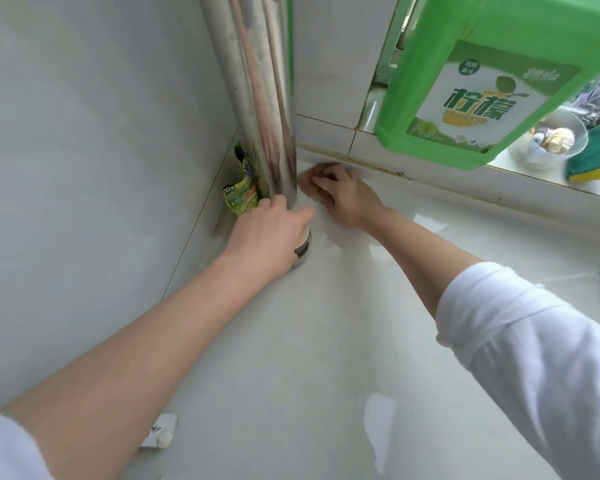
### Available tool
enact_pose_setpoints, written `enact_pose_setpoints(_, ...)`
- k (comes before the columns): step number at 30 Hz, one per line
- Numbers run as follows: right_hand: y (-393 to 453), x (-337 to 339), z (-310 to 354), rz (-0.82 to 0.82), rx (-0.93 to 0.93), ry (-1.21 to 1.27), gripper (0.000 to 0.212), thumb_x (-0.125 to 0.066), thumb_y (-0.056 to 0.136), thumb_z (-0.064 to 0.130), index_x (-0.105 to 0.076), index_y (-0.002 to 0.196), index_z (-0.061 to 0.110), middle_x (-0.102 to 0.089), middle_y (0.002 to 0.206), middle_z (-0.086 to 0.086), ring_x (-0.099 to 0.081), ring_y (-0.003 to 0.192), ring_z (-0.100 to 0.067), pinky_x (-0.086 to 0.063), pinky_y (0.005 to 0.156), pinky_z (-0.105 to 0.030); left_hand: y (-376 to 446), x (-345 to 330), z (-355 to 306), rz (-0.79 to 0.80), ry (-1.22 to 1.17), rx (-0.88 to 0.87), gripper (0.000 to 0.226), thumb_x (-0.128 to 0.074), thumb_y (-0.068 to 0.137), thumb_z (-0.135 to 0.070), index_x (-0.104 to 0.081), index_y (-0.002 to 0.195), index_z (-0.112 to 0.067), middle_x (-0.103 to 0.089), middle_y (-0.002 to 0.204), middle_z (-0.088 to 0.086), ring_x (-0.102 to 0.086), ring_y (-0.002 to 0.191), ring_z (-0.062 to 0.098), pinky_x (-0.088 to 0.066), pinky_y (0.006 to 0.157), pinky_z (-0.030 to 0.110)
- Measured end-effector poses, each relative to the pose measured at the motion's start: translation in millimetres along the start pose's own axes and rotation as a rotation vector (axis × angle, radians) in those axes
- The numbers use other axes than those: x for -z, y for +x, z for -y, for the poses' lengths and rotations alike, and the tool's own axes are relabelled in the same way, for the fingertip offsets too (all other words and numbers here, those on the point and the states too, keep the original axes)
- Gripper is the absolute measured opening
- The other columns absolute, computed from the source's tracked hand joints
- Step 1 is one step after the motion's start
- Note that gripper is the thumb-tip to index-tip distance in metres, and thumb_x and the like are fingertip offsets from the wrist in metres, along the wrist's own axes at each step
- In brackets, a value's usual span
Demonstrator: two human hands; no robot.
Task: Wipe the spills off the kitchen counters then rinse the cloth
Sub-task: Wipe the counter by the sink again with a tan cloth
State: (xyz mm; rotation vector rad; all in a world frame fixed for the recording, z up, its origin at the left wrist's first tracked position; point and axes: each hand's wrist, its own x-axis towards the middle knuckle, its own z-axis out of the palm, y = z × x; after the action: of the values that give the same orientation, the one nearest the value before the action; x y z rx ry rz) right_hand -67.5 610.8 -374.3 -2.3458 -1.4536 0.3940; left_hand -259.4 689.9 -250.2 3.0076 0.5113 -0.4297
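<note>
Corner of a white kitchen counter (291, 358), seen from above. A shiny metal pipe (257, 98) rises from the counter in the corner, against grey-white walls.

Right hand (340, 195): back of hand up, fingers curled down onto a pale cloth (303, 181) that is pressed to the counter just right of the pipe's foot, close under the tiled back wall. The cloth is nearly the counter's colour; only its edges show past the fingers. The grip reads as fingers bunched on the cloth.

Left hand (267, 233): reaches in beside the pipe's base, fingers wrapped over a small round container (303, 245) with a dark band, which stands on the counter and touches or nearly touches the pipe. The hand covers most of it.

Behind the pipe, wedged in the corner, a yellow-green packet (241, 195) stands upright.

Both forearms are bare, white sleeves (534, 358) pushed up.

Upper right, close to the lens: a green detergent bottle (482, 91) with a lemon label. On the window ledge (499, 174) behind it, a clear cup (551, 140) with small items, and beside it a yellow-green sponge (596, 157).

Near the left forearm, a small white scrap (160, 431) lies on the counter.
</note>
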Motion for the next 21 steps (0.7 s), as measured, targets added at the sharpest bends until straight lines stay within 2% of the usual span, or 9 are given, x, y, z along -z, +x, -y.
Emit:
enact_pose_setpoints(3, 11, -9, 6, 0.061, -0.033, -0.095, 0.048, -0.050, 0.096, 0.025, -0.050, 0.144, 0.022, -0.048, 0.145, -0.014, -0.040, 0.129, -0.046, -0.045, 0.100, -0.052, 2, -1, 0, -0.010, -0.046, -0.011, 0.049, -0.070, 0.082, -0.017, -0.046, 0.125, -0.023, -0.047, 0.113, 0.011, -0.054, 0.103, 0.034, -0.042, 0.069, 0.040)
enact_pose_setpoints(6, -13, -7, 1, 0.014, -0.008, -0.014, 0.040, -0.054, 0.097, 0.024, -0.059, 0.137, 0.021, -0.053, 0.142, -0.011, -0.044, 0.125, -0.044, -0.041, 0.100, -0.045, 7, 0, -6, -0.048, -0.065, -0.036, 0.049, -0.069, 0.083, -0.013, -0.046, 0.126, -0.020, -0.042, 0.115, 0.011, -0.056, 0.101, 0.035, -0.049, 0.072, 0.044)
enact_pose_setpoints(9, -70, 9, -25, -0.075, -0.222, 0.072, 0.043, -0.052, 0.091, 0.024, -0.061, 0.133, 0.027, -0.050, 0.138, 0.000, -0.046, 0.114, -0.037, -0.046, 0.090, -0.040, 25, 7, -23, -0.110, 0.020, -0.098, 0.041, -0.064, 0.088, -0.009, -0.046, 0.124, -0.016, -0.042, 0.114, 0.013, -0.058, 0.097, 0.036, -0.044, 0.064, 0.042)
enact_pose_setpoints(11, -113, 18, -40, -0.132, -0.354, 0.064, 0.045, -0.055, 0.088, 0.019, -0.062, 0.131, 0.030, -0.049, 0.137, 0.003, -0.046, 0.112, -0.034, -0.047, 0.084, -0.038, 42, 15, -36, -0.138, 0.086, -0.142, 0.035, -0.055, 0.090, -0.002, -0.046, 0.123, -0.010, -0.043, 0.117, 0.017, -0.059, 0.095, 0.038, -0.040, 0.062, 0.042)
enact_pose_setpoints(15, -174, 24, -45, -0.137, -0.482, 0.040, 0.050, -0.057, 0.085, 0.014, -0.060, 0.131, 0.033, -0.047, 0.138, 0.004, -0.045, 0.115, -0.032, -0.049, 0.079, -0.038, 83, 30, -50, -0.165, 0.188, -0.131, 0.037, -0.043, 0.096, -0.002, -0.044, 0.132, -0.003, -0.043, 0.127, 0.023, -0.061, 0.100, 0.041, -0.039, 0.066, 0.042)
enact_pose_setpoints(18, -206, 10, -18, -0.056, -0.337, 0.000, 0.057, -0.055, 0.083, 0.017, -0.054, 0.136, 0.036, -0.046, 0.138, 0.005, -0.044, 0.105, -0.029, -0.046, 0.066, -0.034, 110, 32, -51, -0.148, 0.195, -0.113, 0.040, -0.053, 0.095, -0.008, -0.043, 0.134, -0.003, -0.043, 0.129, 0.023, -0.057, 0.104, 0.042, -0.038, 0.066, 0.042)
enact_pose_setpoints(21, -220, -2, 1, 0.048, -0.160, 0.024, 0.058, -0.055, 0.083, 0.022, -0.051, 0.139, 0.037, -0.045, 0.140, 0.007, -0.045, 0.106, -0.025, -0.051, 0.070, -0.036, 114, 30, -54, -0.149, 0.186, -0.135, 0.044, -0.059, 0.093, -0.014, -0.044, 0.133, -0.006, -0.042, 0.128, 0.022, -0.057, 0.104, 0.041, -0.040, 0.065, 0.041)
